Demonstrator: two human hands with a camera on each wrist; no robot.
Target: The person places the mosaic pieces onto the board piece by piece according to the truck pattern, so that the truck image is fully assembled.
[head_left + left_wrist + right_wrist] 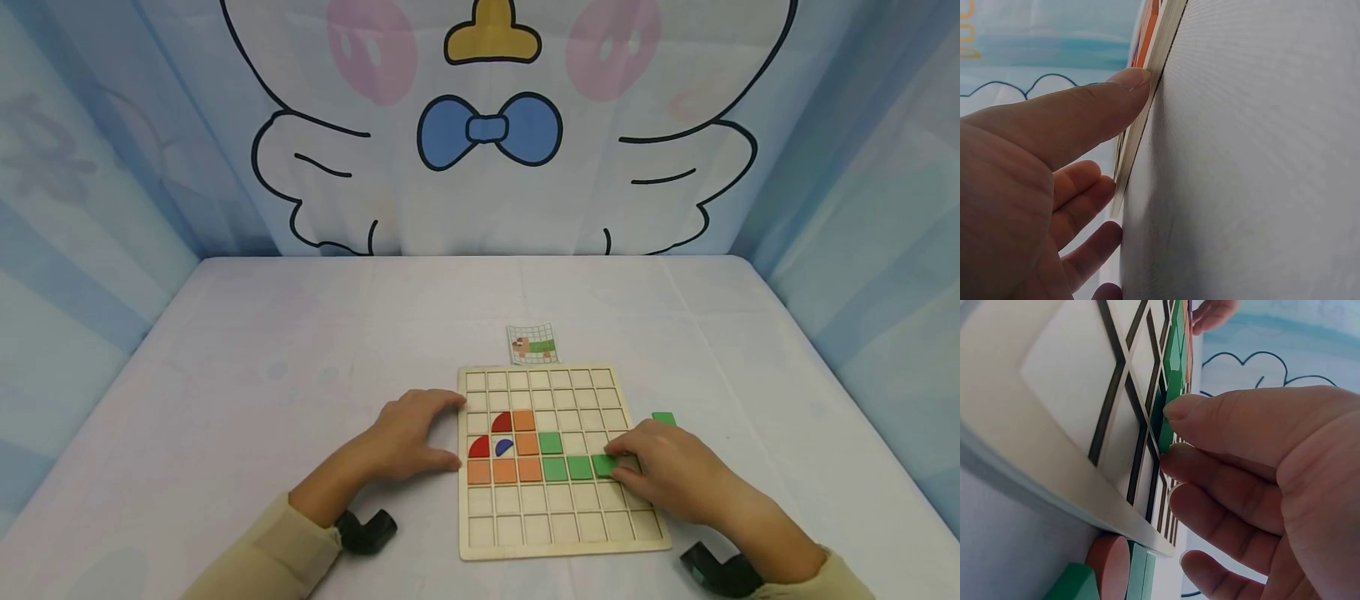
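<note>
A square wooden grid board [562, 551] lies on the table. My right hand [667, 471] pinches a green square tile [602, 466] between thumb and index finger, at the right end of a green row. In the right wrist view, that green tile [1167, 428] sits slightly tilted over a cell. With fingers spread, my left hand [408, 437] touches the board's left edge; the left wrist view has its thumb against the board's side [1163, 53]. Orange squares [504, 472], red quarter-circles [479, 447] and a blue half-round piece [504, 448] fill other cells.
Behind the board lies a small pattern card [532, 344]. Beyond its right edge are loose pieces, among them a green one [663, 417] and a reddish round one [1109, 569]. Printed curtains [487, 208] enclose the table [300, 333].
</note>
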